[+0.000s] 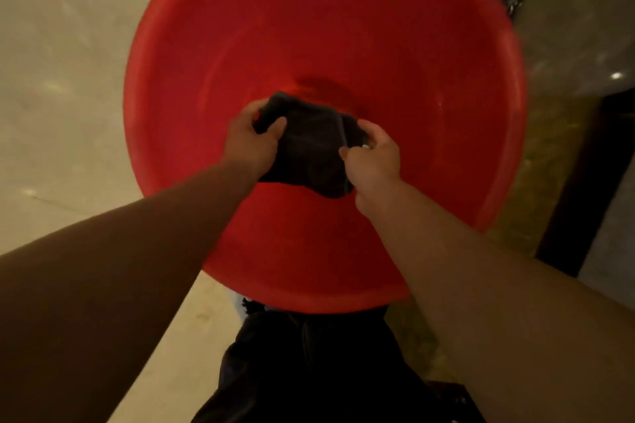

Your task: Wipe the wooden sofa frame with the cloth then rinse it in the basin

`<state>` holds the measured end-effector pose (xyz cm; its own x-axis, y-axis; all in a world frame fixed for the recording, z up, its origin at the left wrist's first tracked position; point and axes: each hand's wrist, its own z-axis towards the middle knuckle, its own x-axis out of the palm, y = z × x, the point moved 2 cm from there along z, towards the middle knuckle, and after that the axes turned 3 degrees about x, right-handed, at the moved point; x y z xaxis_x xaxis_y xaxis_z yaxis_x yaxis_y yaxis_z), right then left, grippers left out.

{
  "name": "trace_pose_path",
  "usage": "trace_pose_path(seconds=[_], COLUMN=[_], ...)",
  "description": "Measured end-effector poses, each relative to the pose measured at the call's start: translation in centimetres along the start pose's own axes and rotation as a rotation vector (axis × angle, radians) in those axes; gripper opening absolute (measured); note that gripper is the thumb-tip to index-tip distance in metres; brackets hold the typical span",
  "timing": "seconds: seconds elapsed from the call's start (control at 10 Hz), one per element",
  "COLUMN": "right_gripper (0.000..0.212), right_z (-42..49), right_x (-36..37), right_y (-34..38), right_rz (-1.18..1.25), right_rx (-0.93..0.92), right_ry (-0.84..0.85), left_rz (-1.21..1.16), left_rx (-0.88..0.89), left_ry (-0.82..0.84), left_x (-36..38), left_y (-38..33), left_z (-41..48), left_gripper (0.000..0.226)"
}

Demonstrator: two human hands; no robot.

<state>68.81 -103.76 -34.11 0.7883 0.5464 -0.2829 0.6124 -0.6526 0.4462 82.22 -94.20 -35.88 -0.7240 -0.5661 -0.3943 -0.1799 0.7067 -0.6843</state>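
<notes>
A large round red basin fills the middle of the view, standing on the floor. Over its centre I hold a dark grey cloth, bunched up between both hands. My left hand grips the cloth's left end with the thumb on top. My right hand is closed on its right end. The cloth's lower edge hangs down between my wrists. The basin's bottom behind the cloth looks darker, possibly wet. No sofa frame is in view.
Pale glossy floor tiles lie to the left of the basin. A dark strip and a yellowish band of floor run down the right side. My dark clothing shows at the bottom edge, close to the basin's near rim.
</notes>
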Motion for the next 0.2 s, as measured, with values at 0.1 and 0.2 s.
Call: trace_pose_path(seconds=[0.1,0.2], right_gripper=[0.078,0.062], right_z=[2.3,2.5], right_x=[0.6,0.3], right_y=[-1.4,-2.4], right_rz=[-0.233,-0.296], right_rx=[0.017,0.032], right_ry=[0.004,0.029], left_rz=[0.13,0.317], left_rx=[-0.187,-0.294], left_ry=[0.101,0.109], left_x=[2.0,2.3], left_y=[1.6,2.0], left_z=[1.9,1.5], left_gripper=[0.094,0.105])
